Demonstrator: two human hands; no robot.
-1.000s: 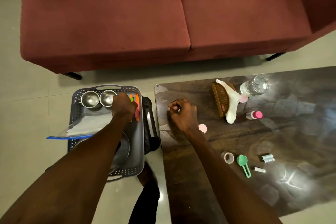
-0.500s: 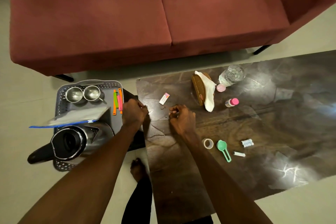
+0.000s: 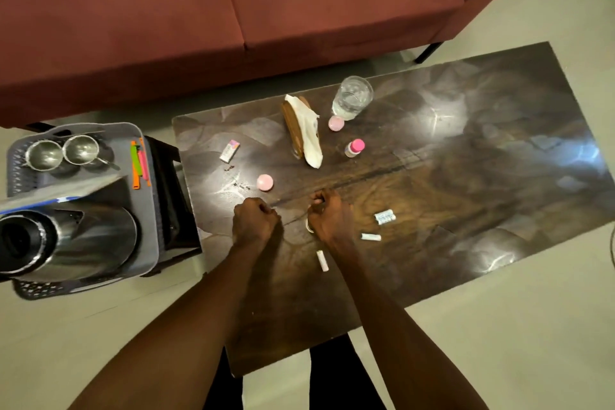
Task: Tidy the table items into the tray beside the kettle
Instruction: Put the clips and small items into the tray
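My left hand (image 3: 254, 221) is a closed fist resting on the dark table (image 3: 466, 176), with nothing visible in it. My right hand (image 3: 331, 216) is curled down over a clear ring (image 3: 309, 227); what it grips is hidden. Around the hands lie a pink lid (image 3: 265, 182), a small pink-and-white box (image 3: 229, 150), small dark bits (image 3: 241, 185), two white tubes (image 3: 322, 260) (image 3: 371, 236) and a silver pack (image 3: 385, 217). To the left, the grey tray (image 3: 146, 210) holds the steel kettle (image 3: 66, 243), two steel cups (image 3: 43, 153) and coloured clips (image 3: 139, 163).
Farther back on the table stand a glass of water (image 3: 352, 98), a wooden holder with a napkin (image 3: 301, 130), a second pink lid (image 3: 336, 123) and a pink-capped bottle (image 3: 354, 147). A red sofa (image 3: 233, 10) runs behind. The tray sits on a black stool (image 3: 173, 196).
My left hand left the coloured clips in the tray and came back over the table beside my right hand. My right hand shifted right onto the clear ring. The green scoop is no longer visible.
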